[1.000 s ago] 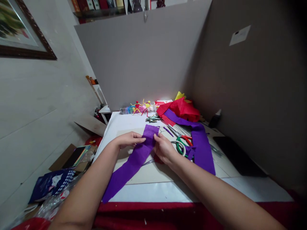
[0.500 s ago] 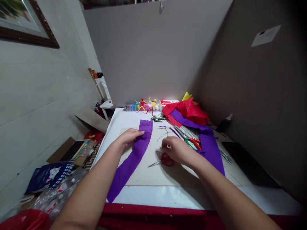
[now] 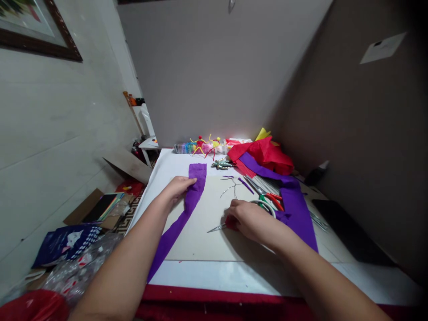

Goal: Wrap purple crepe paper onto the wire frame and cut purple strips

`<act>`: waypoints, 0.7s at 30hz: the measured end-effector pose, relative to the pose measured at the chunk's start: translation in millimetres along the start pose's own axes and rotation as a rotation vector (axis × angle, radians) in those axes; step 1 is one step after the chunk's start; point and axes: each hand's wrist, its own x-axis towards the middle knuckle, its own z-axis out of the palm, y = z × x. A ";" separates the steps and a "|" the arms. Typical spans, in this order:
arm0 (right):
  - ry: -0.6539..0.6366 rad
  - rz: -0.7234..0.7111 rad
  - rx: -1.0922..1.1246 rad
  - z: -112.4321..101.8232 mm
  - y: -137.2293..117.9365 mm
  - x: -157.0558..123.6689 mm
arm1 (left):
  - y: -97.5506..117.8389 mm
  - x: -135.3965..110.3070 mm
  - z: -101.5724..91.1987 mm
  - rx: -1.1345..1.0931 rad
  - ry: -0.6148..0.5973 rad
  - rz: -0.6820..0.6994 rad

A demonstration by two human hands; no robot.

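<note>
My left hand [image 3: 179,188] pinches a long strip of purple crepe paper [image 3: 180,227] near its top end; the strip hangs down toward the table's front edge. Curled over the red handles of small scissors [image 3: 217,228], my right hand [image 3: 245,218] hides most of the grip, while the blades point left on the pale board [image 3: 187,247]. Just beyond that hand lies a twisted wire figure [image 3: 234,187] with purple wrapped on part of it. A whitish ring [image 3: 265,205], perhaps a tape roll, shows beside the knuckles.
Red-handled pliers [image 3: 274,198], more purple crepe paper [image 3: 297,214] and red paper [image 3: 267,156] lie at the right. Behind stand two small wire figures [image 3: 199,145] and a turtle-shaped ornament [image 3: 221,164]. A dark flat object [image 3: 351,232] lies far right; grey panels [image 3: 217,76] enclose the back.
My right hand has come down over the scissors' red handles, covering them. My left hand and the strip have shifted slightly left, and the view has moved a little.
</note>
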 end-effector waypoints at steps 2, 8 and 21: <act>0.012 0.000 -0.047 2.9 -3.8 2.2 | -0.6 0.3 0.8 -0.014 0.001 0.006; 0.064 0.021 -0.097 6.6 -4.4 9.6 | 2.7 -4.3 3.1 -0.038 0.004 0.022; -0.020 0.103 0.204 -12.3 9.2 5.5 | 21.7 -27.4 11.5 -0.110 0.026 0.098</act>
